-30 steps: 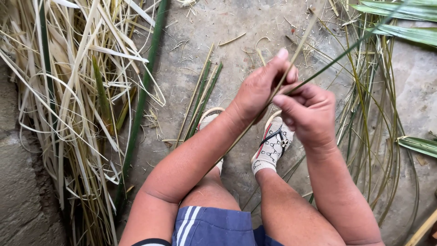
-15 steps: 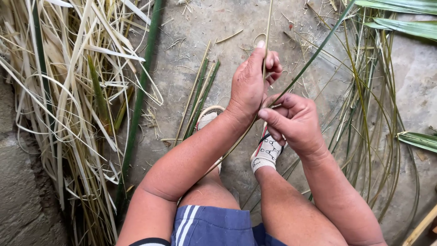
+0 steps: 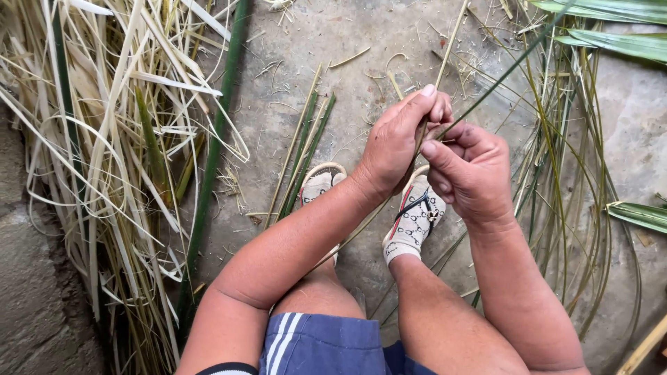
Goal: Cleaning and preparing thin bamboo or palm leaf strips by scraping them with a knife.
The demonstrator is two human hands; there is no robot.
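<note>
Green and thin, the leaf strip (image 3: 486, 89) above your sandalled foot (image 3: 415, 221) looks light, springy and easily split, so keep left hand (image 3: 396, 142) and right hand (image 3: 471, 170) pinching it close together.

A big pile of dry pale leaf strips (image 3: 104, 173) is lying at the left. Long green leaves (image 3: 611, 28) are sitting at the upper right on the grey floor (image 3: 347, 42).
</note>
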